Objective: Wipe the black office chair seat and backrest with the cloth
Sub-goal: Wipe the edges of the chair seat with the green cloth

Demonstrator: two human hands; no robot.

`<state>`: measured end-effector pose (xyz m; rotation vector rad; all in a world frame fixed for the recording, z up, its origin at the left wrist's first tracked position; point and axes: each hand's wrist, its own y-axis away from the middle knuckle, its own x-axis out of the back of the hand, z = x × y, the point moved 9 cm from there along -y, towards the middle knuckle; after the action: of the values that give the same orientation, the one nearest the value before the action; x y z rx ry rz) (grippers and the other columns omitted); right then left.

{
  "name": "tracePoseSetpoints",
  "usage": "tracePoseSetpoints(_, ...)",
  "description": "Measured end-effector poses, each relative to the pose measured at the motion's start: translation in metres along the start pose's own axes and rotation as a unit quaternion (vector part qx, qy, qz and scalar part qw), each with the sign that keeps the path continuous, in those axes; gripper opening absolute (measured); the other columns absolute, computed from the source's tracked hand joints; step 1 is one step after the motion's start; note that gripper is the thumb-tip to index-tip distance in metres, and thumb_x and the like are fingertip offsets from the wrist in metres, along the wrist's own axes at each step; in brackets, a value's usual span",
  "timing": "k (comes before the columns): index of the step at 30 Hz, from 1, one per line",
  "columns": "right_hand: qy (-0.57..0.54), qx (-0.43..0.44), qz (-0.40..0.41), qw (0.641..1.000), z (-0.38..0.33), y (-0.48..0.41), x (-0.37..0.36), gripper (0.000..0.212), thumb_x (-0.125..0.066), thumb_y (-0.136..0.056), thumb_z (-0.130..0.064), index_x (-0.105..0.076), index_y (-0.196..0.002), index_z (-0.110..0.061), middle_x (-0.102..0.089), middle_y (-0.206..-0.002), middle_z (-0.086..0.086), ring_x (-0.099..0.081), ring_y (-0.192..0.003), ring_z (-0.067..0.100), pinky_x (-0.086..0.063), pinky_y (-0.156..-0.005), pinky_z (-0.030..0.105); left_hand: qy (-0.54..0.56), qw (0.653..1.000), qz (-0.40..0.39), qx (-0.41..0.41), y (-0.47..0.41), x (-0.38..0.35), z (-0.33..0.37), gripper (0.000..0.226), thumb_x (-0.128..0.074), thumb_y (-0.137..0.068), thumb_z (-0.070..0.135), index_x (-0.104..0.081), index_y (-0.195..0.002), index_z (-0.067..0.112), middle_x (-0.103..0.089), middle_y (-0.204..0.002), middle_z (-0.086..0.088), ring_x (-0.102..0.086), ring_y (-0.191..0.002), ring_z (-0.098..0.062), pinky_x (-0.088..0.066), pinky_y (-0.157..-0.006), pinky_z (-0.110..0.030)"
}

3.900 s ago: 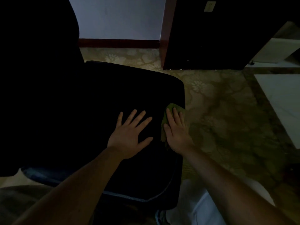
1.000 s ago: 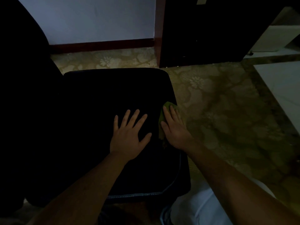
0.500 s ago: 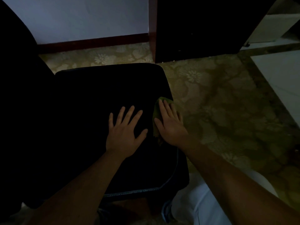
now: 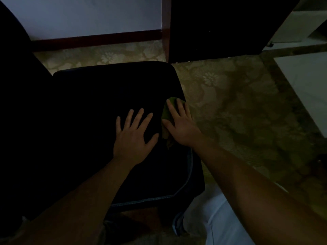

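The black office chair seat (image 4: 99, 106) fills the middle of the dim view, and its dark backrest (image 4: 16, 71) rises at the left. My left hand (image 4: 133, 137) lies flat on the seat with fingers spread. Just to its right, my right hand (image 4: 180, 124) presses a green cloth (image 4: 167, 112) flat against the seat near its right edge. Most of the cloth is hidden under that palm; its top and lower corner stick out.
Patterned greenish carpet (image 4: 238, 106) spreads to the right of the chair. A dark cabinet or doorway (image 4: 221, 27) stands at the back, beside a pale wall with a dark red skirting board (image 4: 97, 38). A white surface (image 4: 307, 85) lies at the far right.
Both hands stay flat in nearly the same place on the seat. The view has drifted slightly, and the right hand with the cloth has barely shifted along the seat's right edge.
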<state>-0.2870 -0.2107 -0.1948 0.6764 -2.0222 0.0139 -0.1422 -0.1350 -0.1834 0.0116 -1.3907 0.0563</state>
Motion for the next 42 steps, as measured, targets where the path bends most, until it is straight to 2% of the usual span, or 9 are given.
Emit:
tracePoseSetpoints(4, -0.012, -0.024, -0.005, 1.000, 0.000, 0.001, -0.005, 0.070, -0.032, -0.104, -0.057, 0.009, -0.159, -0.041, 0.017, -0.169, 0.004, 0.016, -0.154, 0.034, 0.001, -0.125, 0.054, -0.003, 1.000, -0.006, 0.006, -0.001, 0.000, -0.001, 0.076, -0.018, -0.092, 0.071, -0.020, -0.160, 0.037, -0.016, -0.168, 0.003, -0.011, -0.155, -0.027, -0.002, -0.122, -0.060)
tracePoseSetpoints(10, 0.022, 0.016, 0.000, 1.000, -0.003, 0.027, -0.012, 0.069, -0.030, -0.103, -0.060, 0.007, -0.158, -0.043, 0.015, -0.169, -0.004, 0.015, -0.155, 0.029, 0.000, -0.124, 0.057, -0.005, 1.000, -0.005, 0.004, 0.000, 0.000, 0.000, 0.076, -0.019, -0.093, 0.072, -0.022, -0.159, 0.035, -0.017, -0.168, 0.002, -0.012, -0.155, -0.027, -0.003, -0.122, -0.060)
tracePoseSetpoints(15, -0.029, -0.005, 0.033, 0.999, 0.001, 0.023, -0.005, 0.085, -0.042, -0.099, -0.062, 0.011, -0.160, -0.034, 0.011, -0.170, -0.003, 0.014, -0.155, 0.026, 0.000, -0.124, 0.052, 0.004, 1.000, -0.003, 0.002, 0.000, 0.000, 0.000, 0.076, -0.020, -0.093, 0.072, -0.022, -0.159, 0.035, -0.017, -0.168, 0.003, -0.011, -0.155, -0.026, -0.003, -0.122, -0.060)
tracePoseSetpoints(21, 0.008, -0.050, 0.021, 0.998, -0.002, 0.024, -0.013, 0.076, -0.034, -0.102, -0.060, 0.005, -0.161, -0.032, 0.015, -0.169, 0.000, 0.015, -0.155, 0.030, 0.000, -0.124, 0.057, 0.001, 1.000, -0.009, 0.011, -0.001, -0.001, -0.001, 0.077, -0.018, -0.092, 0.073, -0.020, -0.160, 0.036, -0.014, -0.169, 0.003, -0.008, -0.156, -0.026, -0.001, -0.123, -0.059)
tracePoseSetpoints(28, 0.016, -0.027, 0.033, 0.999, -0.005, 0.038, -0.016, 0.068, -0.034, -0.104, -0.058, -0.003, -0.161, -0.036, 0.018, -0.169, 0.006, 0.019, -0.154, 0.032, 0.003, -0.125, 0.051, -0.004, 1.000, 0.002, -0.001, 0.001, -0.002, -0.001, 0.077, -0.019, -0.093, 0.073, -0.023, -0.159, 0.034, -0.018, -0.168, 0.002, -0.012, -0.155, -0.027, -0.003, -0.123, -0.059)
tracePoseSetpoints(34, 0.007, -0.025, 0.013, 1.000, 0.000, 0.021, -0.010, 0.066, -0.035, -0.104, -0.055, -0.003, -0.160, -0.040, 0.015, -0.169, 0.005, 0.016, -0.155, 0.032, 0.000, -0.125, 0.052, -0.005, 1.000, -0.006, 0.008, -0.001, -0.002, 0.000, 0.078, -0.017, -0.093, 0.074, -0.022, -0.160, 0.034, -0.017, -0.168, 0.002, -0.012, -0.155, -0.027, -0.003, -0.122, -0.060)
tracePoseSetpoints(42, 0.022, -0.040, 0.016, 0.999, -0.001, 0.042, -0.016, 0.069, -0.032, -0.105, -0.054, 0.002, -0.161, -0.031, 0.014, -0.169, 0.008, 0.013, -0.155, 0.032, 0.000, -0.126, 0.050, 0.011, 1.000, 0.002, 0.007, -0.001, -0.001, -0.001, 0.078, -0.019, -0.093, 0.073, -0.024, -0.159, 0.033, -0.017, -0.168, 0.002, -0.012, -0.155, -0.027, -0.001, -0.123, -0.059)
